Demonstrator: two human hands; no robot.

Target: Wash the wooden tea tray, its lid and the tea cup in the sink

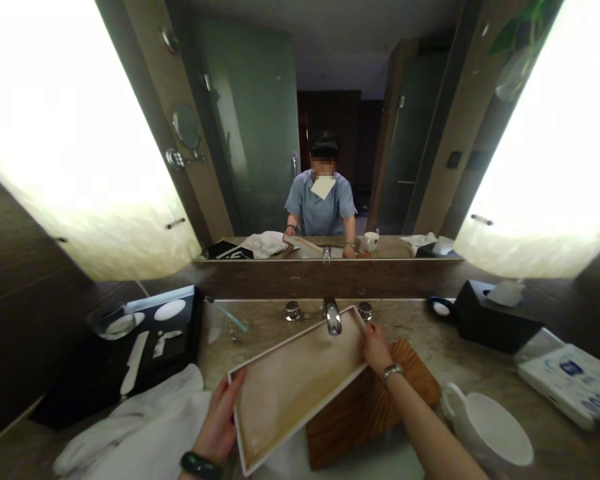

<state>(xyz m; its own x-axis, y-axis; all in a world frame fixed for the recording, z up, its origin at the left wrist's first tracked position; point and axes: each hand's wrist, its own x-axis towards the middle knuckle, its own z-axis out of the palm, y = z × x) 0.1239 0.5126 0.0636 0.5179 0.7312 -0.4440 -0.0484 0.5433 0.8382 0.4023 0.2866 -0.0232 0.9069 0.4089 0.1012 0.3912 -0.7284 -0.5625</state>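
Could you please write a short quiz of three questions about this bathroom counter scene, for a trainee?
1. True or false: both hands hold the rectangular tray over the basin.
2. Which lies under the tray's right end? A) wooden board B) tissue box C) glass
3. What stands on the counter right of the right hand?

Key
1. True; the left hand grips the near end.
2. A
3. A white cup.

White-rimmed rectangular tray (pixel 290 383), tilted
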